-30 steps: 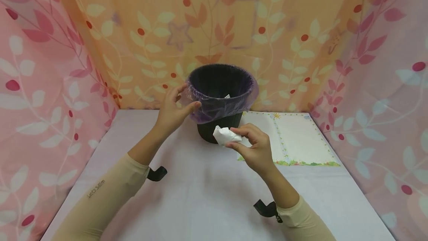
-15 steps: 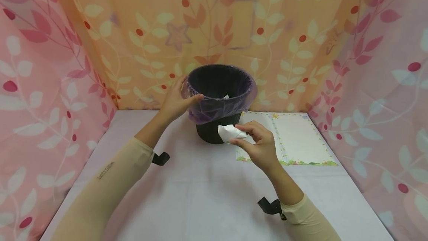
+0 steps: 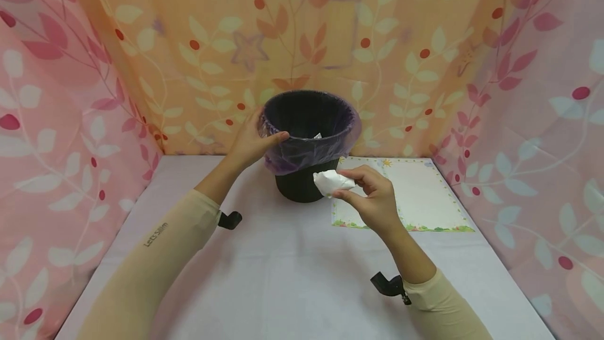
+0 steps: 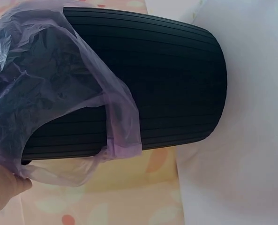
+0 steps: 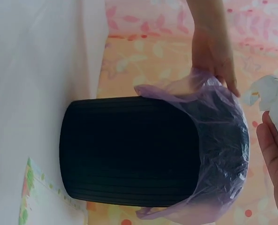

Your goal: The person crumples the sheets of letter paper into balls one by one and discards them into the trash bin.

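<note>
A black trash bin (image 3: 299, 187) stands upright on the table, its rim covered by a translucent purple bag (image 3: 306, 155). My left hand (image 3: 249, 143) holds the bin at its left side, thumb over the front rim and fingers partly hidden behind the bag. Between the thumb and fingers of my right hand (image 3: 376, 199) is a crumpled white paper (image 3: 332, 182), pinched in front of the bin's right side, below rim height. In the right wrist view, that paper (image 5: 271, 98) shows a folded edge. A small white scrap (image 3: 317, 136) shows inside the bin.
Behind the right hand, a white sheet with a flowery border (image 3: 427, 190) lies flat on the pale table (image 3: 264, 282). Patterned orange cloth (image 3: 302, 25) hangs at the back, and pink cloth closes both sides. Black wrist mounts stick out from both sleeves.
My left hand has settled more closely around the bin's rim, thumb slightly farther over it. My right hand has drifted a little right and up with the paper, which has turned somewhat.
</note>
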A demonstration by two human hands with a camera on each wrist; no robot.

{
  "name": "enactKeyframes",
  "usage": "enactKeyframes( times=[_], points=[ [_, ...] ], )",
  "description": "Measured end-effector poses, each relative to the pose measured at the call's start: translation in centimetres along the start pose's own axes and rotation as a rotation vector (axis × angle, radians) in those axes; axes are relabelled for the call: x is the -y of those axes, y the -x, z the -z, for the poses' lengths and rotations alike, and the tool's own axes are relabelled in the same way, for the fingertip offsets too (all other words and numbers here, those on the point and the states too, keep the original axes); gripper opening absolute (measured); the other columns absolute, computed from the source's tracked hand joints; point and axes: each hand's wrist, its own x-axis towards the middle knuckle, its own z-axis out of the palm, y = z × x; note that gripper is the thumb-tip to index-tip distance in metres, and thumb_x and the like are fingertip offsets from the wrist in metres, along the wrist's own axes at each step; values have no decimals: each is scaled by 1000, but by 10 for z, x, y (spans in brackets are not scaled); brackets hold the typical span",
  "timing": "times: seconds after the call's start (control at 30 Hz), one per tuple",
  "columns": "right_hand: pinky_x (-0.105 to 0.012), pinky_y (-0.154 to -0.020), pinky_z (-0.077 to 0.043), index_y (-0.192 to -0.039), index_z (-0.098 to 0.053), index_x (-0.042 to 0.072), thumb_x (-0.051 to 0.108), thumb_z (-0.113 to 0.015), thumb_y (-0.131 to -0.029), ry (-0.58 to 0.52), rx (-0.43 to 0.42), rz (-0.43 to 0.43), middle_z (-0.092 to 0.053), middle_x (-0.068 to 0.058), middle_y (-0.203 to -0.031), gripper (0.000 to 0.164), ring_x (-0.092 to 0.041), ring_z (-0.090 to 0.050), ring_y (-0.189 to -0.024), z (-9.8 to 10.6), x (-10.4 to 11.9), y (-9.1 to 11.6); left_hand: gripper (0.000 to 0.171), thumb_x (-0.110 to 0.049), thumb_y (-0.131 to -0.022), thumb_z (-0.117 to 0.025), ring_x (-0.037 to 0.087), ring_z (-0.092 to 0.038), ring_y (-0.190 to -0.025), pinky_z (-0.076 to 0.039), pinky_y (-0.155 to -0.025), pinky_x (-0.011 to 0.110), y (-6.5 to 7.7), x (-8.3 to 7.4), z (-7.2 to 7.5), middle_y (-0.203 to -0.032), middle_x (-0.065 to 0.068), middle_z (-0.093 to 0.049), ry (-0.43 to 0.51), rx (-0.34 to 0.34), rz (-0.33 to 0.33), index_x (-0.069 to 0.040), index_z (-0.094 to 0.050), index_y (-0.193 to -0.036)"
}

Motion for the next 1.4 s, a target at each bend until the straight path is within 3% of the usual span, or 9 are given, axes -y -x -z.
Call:
enactKeyframes(
  times=[0.27, 0.5, 0.8, 1.03, 1.17, 1.4],
  points=[
    [-23, -85, -59, -119, -70, -4, -18, -85, -68, 16, 14, -17, -71, -16, -115, 55, -15, -71, -98, 13, 2, -9, 116, -67, -79, -78, 31, -21, -156, -21, -125, 56, -4, 1, -5, -169, 9, -24, 4, 17, -4, -11, -23, -164],
    [-22, -82, -59, -108, -72, -8, -19, -86, -66, 30, 23, -6, -73, -16, -107, 46, -13, -71, -91, 26, 6, -25, 116, -65, -79, -79, 31, -21, -156, -20, -126, 54, -4, -2, -4, -170, 9, -22, 9, 30, -7, -10, -22, -164],
    [-24, -81, -60, -110, -73, -8, -24, -81, -67, -1, 82, 11, -75, -7, -105, 47, -13, -72, -91, 37, 14, -57, 113, -65, -80, -79, 31, -24, -155, -22, -125, 56, -4, 2, -2, -168, 9, -26, -5, 21, 11, -13, -24, -164],
    [-23, -77, -61, -114, -70, -12, -23, -77, -75, -75, 137, -9, -72, -5, -106, 41, -15, -70, -89, 39, 19, -87, 115, -68, -79, -77, 32, -24, -155, -22, -125, 58, -2, 4, 3, -169, 9, -26, 5, 16, 10, -13, -23, -164],
    [-21, -73, -58, -117, -70, -10, -21, -76, -77, -47, 168, 3, -71, -4, -106, 41, -15, -68, -85, 42, 20, -105, 117, -71, -78, -76, 31, -23, -155, -21, -125, 57, -1, 5, 3, -169, 9, -24, -2, 18, 22, -14, -21, -164],
    [-21, -76, -56, -117, -71, -9, -17, -78, -79, 51, 203, 17, -71, -2, -108, 40, -16, -66, -85, 48, 26, -137, 111, -66, -80, -79, 30, -26, -154, -25, -124, 55, -1, 2, 0, -167, 10, -29, 29, 25, -21, -16, -25, -163]
  ],
)
